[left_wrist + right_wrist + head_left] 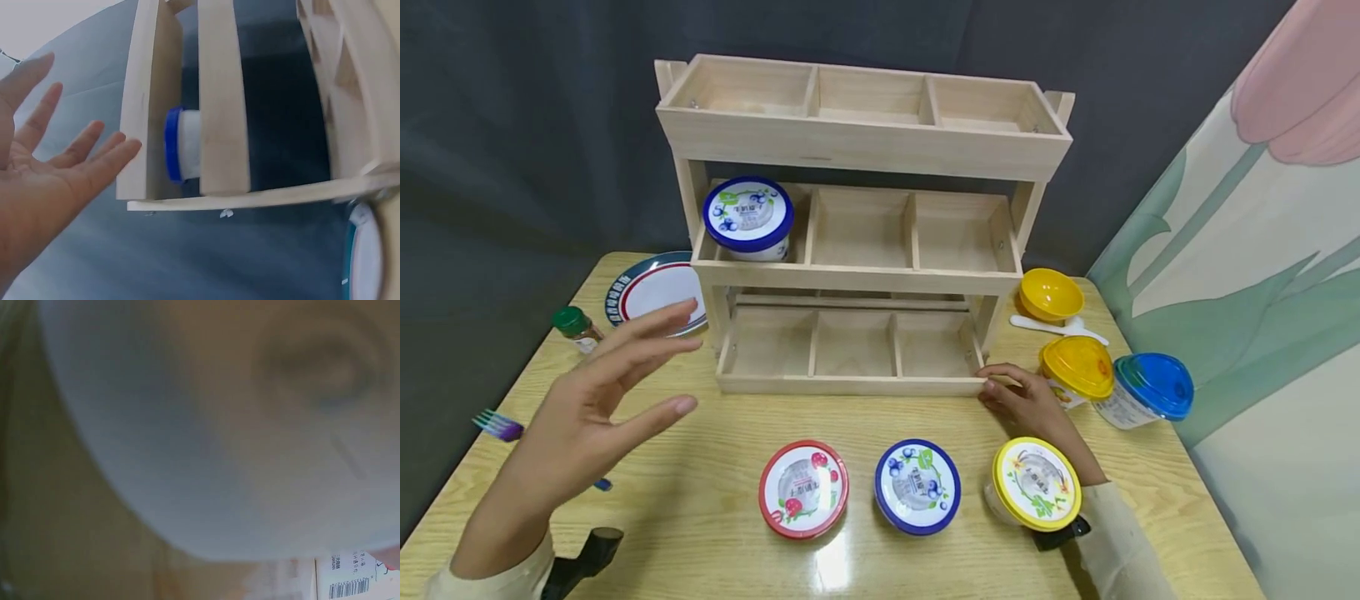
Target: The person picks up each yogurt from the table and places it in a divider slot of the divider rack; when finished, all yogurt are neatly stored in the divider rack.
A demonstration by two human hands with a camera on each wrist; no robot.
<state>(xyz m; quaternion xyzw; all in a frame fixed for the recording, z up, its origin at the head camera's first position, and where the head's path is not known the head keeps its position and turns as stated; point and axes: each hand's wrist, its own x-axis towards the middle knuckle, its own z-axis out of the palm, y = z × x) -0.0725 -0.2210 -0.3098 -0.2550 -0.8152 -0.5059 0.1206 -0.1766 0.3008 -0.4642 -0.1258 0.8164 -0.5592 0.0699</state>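
A three-tier wooden shelf stands at the back of the table. My left hand is raised in front of its left side, fingers spread and holding nothing. In the left wrist view that hand is beside the shelf, near a blue-lidded tub. This blueberry tub sits in the middle tier's left compartment. My right hand grips the bottom tier's front right corner with bent fingers. Three tubs stand in front: red-lidded, blue-lidded and yellow-lidded, the last beside my right wrist.
A yellow bowl, a white spoon, a yellow-lidded cup and a blue-lidded cup are at the right. On the left are a plate, a green-capped jar and a purple fork. A pale surface blurs the right wrist view.
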